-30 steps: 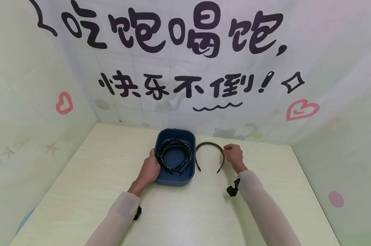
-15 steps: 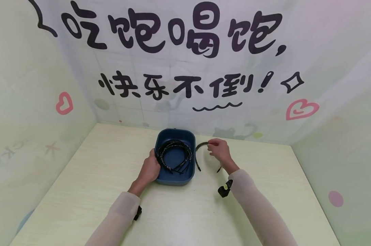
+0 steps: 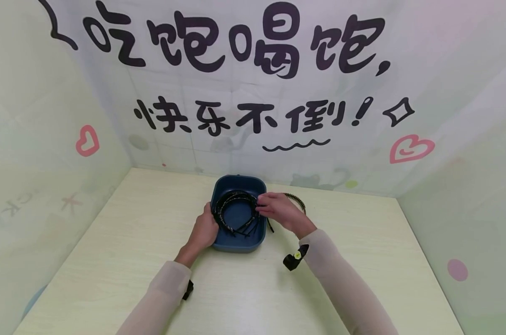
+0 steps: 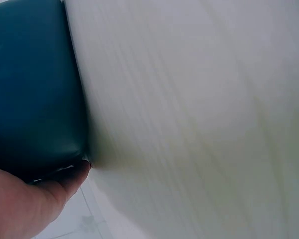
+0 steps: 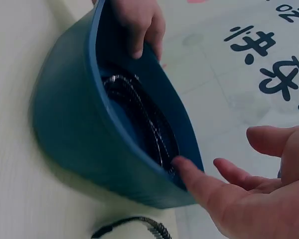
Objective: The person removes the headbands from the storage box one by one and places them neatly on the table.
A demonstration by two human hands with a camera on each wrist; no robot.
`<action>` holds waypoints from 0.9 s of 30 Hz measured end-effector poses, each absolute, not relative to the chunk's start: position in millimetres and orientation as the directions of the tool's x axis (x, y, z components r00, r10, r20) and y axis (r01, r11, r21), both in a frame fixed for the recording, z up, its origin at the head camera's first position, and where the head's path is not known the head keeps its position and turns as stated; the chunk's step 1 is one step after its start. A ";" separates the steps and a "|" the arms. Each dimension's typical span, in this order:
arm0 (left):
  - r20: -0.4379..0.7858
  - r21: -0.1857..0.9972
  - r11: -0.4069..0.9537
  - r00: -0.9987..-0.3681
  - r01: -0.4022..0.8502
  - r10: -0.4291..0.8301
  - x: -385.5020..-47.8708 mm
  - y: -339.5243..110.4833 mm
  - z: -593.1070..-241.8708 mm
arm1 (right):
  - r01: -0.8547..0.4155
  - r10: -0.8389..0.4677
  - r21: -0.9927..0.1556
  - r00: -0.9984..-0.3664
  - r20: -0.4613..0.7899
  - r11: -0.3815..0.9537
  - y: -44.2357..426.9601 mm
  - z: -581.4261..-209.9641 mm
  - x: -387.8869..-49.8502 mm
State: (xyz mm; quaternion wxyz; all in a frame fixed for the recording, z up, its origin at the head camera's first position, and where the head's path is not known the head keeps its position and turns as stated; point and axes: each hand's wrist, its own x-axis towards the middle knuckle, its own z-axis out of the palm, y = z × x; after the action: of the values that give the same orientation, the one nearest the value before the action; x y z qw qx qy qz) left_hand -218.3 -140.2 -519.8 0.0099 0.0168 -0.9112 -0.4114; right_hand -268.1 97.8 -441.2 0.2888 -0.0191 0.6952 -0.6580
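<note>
A deep blue plastic bin (image 3: 238, 249) stands on the table, with several black headbands (image 3: 220, 209) piled inside. My left hand (image 3: 204, 228) grips its left wall; in the right wrist view the left fingers (image 5: 138, 40) hook over the rim. Over the bin's right rim is my right hand (image 3: 284, 213), fingers extended and nothing between them. One fingertip (image 5: 182, 164) is at the rim beside the headbands; whether it touches them I cannot tell. Partly hidden behind the right hand, a toothed black headband (image 3: 296, 200) lies on the table right of the bin.
A pale wood-grain table (image 3: 123, 260) carries the bin near its back edge. Printed cloth walls (image 3: 244, 153) rise behind it and on both sides. Black wrist devices (image 3: 295, 258) hang below the sleeves.
My right hand has moved left, from the right side of the loose headband to above the bin's right rim. That headband stays on the table. The left hand and bin have not moved.
</note>
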 end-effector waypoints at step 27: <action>-0.007 0.753 0.657 -0.999 -0.039 -0.051 -218.4 -139.3 -518.0 | 0.341 -0.292 -0.927 -0.880 -0.374 0.158 62.0 -445.6 -258.2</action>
State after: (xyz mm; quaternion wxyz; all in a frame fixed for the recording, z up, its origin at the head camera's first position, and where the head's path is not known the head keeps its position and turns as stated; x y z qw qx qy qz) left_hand -218.4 -139.3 -518.0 0.0075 0.0247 -0.9102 -0.4134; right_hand -258.2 62.0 -445.6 0.2439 0.0172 0.7207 -0.6488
